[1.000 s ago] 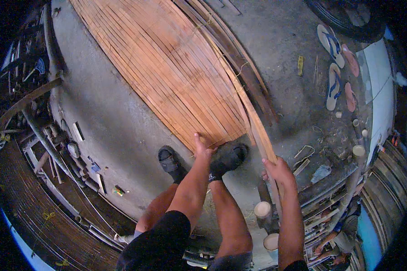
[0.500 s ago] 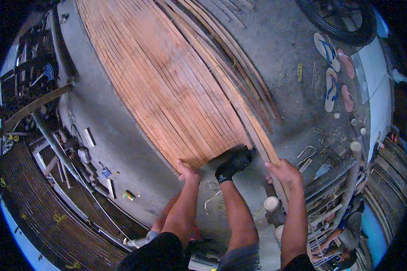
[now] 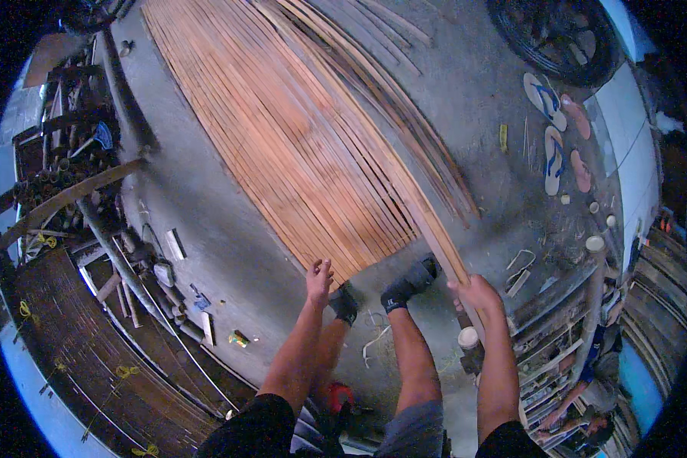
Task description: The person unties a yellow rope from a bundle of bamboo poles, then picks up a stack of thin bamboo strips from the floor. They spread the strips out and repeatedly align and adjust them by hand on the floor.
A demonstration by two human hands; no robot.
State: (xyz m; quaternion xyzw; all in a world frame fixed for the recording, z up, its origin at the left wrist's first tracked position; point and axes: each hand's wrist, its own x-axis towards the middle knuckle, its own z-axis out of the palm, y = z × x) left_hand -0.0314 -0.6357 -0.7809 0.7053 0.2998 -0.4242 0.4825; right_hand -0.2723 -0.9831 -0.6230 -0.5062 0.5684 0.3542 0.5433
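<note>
A wide panel of narrow, reddish-brown wooden slats [image 3: 305,145] lies on the floor, running away from me to the far left. At its near left corner is my left hand [image 3: 320,282], raised with fingers loosely apart and nothing in them. To the right, my right hand [image 3: 478,296] is closed round the near end of a long wooden strip [image 3: 427,214]. That strip extends forward along the panel's right edge, bending in the picture. My feet in dark shoes [image 3: 410,285] stand at the panel's near end.
Darker loose strips [image 3: 435,168] lie right of the panel. Flip-flops [image 3: 553,160] and a wheel [image 3: 553,38] are at the far right. A round-topped pale container [image 3: 468,337] stands by my right hand. Racks of slats [image 3: 76,343] fill the left. Another person [image 3: 588,397] sits at the lower right.
My left hand has let go of the panel's near corner and lifted. The panel's near end now lies flatter on the floor. My right hand keeps hold of the long strip.
</note>
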